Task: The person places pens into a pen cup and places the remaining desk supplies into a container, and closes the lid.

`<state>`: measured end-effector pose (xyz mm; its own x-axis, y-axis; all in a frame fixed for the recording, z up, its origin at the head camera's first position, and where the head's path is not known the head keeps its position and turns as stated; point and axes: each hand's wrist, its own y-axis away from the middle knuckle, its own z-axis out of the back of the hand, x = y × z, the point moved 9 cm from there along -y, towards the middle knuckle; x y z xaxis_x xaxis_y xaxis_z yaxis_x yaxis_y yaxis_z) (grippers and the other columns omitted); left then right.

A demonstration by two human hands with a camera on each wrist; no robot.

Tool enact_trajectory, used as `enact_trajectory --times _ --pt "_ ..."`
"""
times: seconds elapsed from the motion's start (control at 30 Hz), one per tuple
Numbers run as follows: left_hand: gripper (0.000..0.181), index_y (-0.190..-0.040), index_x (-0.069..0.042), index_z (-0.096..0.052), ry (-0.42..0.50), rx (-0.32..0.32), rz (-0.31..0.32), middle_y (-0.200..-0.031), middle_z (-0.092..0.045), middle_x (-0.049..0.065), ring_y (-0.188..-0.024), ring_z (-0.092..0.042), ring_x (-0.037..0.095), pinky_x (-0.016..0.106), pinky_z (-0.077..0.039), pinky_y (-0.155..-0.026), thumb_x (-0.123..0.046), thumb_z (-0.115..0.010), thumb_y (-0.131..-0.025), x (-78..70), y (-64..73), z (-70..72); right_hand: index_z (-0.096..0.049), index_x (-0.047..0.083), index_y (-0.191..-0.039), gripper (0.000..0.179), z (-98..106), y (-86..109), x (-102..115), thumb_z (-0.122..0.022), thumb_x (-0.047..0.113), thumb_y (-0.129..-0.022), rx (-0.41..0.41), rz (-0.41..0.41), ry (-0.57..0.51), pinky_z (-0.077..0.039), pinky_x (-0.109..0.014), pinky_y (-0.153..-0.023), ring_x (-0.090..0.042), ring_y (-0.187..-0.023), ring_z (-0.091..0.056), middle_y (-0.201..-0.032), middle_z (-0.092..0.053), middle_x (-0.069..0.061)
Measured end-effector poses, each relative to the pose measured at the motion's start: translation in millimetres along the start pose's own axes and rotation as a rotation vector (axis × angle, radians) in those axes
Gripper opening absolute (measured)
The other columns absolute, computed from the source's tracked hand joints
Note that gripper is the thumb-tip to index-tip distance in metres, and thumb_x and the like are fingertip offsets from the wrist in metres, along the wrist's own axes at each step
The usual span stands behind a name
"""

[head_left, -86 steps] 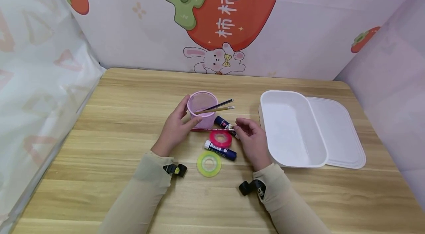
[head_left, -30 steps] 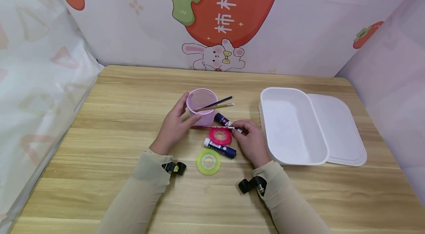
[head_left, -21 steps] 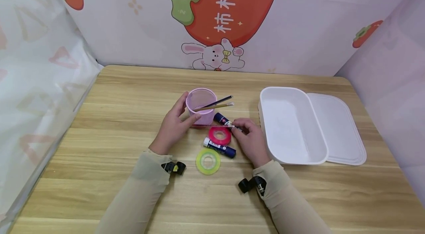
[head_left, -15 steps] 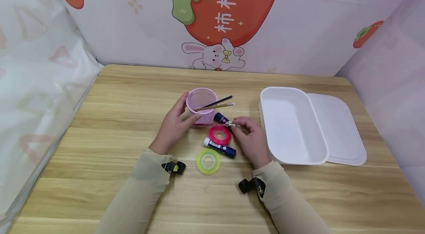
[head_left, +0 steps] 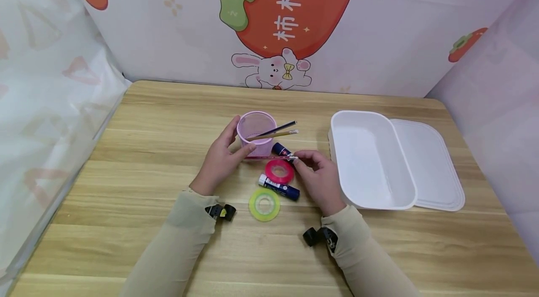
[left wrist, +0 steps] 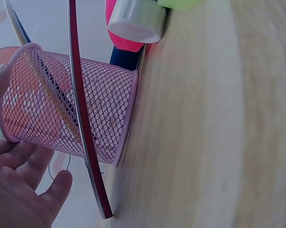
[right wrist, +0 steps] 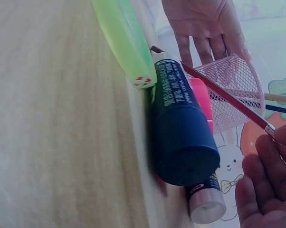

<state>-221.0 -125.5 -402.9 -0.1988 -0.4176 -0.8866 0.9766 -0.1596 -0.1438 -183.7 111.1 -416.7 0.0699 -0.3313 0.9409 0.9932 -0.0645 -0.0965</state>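
Observation:
A pink mesh pen holder [head_left: 257, 147] stands on the table, and my left hand [head_left: 219, 161] grips its left side, thumb on the near side near the rim. Inside it lean a yellow pencil [head_left: 273, 136] and a dark pencil [head_left: 281, 126]. My right hand [head_left: 317, 177] pinches a red pencil [right wrist: 233, 99] at its eraser end. That pencil lies crosswise in front of the holder, pointing left. Just below it are a pink tape roll [head_left: 280, 172] and a glue stick [head_left: 279, 187]. Another glue stick [head_left: 281, 150] is partly hidden behind the right fingers.
A yellow-green tape roll [head_left: 264, 205] lies nearest the front. To the right stands a white plastic box [head_left: 337, 161], its inside bare, with a white lid [head_left: 433, 166] beside it. A printed cloth [head_left: 168, 30] hangs behind the table.
The red pencil, still pinched by my right hand, has shifted slightly upward in the view, nearer the pen holder. My left hand keeps its grip on the holder. The other items lie as before.

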Motion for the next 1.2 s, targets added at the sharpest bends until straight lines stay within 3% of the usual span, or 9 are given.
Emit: enact_trajectory --times 0.23,0.53,0.83,1.2 --pt "0.085 -0.16 -0.007 -0.024 -0.001 -0.001 0.001 -0.163 -0.028 0.008 -0.147 -0.034 0.026 0.046 -0.033 -0.116 -0.034 -0.071 -0.095 1.6 0.8 0.6 -0.074 0.004 -0.106 0.015 -0.8 -0.6 -1.0 -0.071 0.012 -0.093 0.028 -0.018 -0.054 -0.055 -0.021 -0.075 -0.018 -0.088 -0.065 -0.102 -0.073 -0.008" --pt "0.084 -0.16 -0.012 -0.023 0.012 0.009 0.001 -0.163 -0.028 0.006 -0.147 -0.033 0.024 0.043 -0.033 -0.117 -0.036 -0.07 -0.095 2.4 1.2 -0.7 -0.074 -0.001 -0.103 0.013 4.6 2.5 11.6 -0.07 0.002 -0.091 0.003 0.048 -0.173 -0.059 -0.023 -0.074 -0.013 -0.082 -0.068 -0.098 -0.073 -0.016" --pt "0.083 -0.16 -0.01 -0.024 0.01 0.003 -0.012 -0.163 -0.028 0.008 -0.147 -0.034 0.026 0.044 -0.033 -0.117 -0.033 -0.071 -0.095 0.6 1.1 0.0 -0.074 -0.003 -0.102 0.012 8.8 6.1 25.2 -0.071 0.002 -0.091 -0.003 0.099 -0.185 -0.058 -0.024 -0.07 -0.018 -0.079 -0.068 -0.096 -0.073 -0.016" --pt "0.084 -0.16 -0.009 -0.024 0.01 -0.001 -0.008 -0.162 -0.031 0.009 -0.146 -0.036 0.026 0.046 -0.034 -0.116 -0.034 -0.071 -0.095 -0.9 1.2 0.2 -0.074 -0.001 -0.101 0.011 23.2 16.5 56.1 -0.072 -0.001 -0.09 -0.037 0.193 -0.192 -0.057 -0.023 -0.068 -0.014 -0.078 -0.068 -0.093 -0.073 -0.018"
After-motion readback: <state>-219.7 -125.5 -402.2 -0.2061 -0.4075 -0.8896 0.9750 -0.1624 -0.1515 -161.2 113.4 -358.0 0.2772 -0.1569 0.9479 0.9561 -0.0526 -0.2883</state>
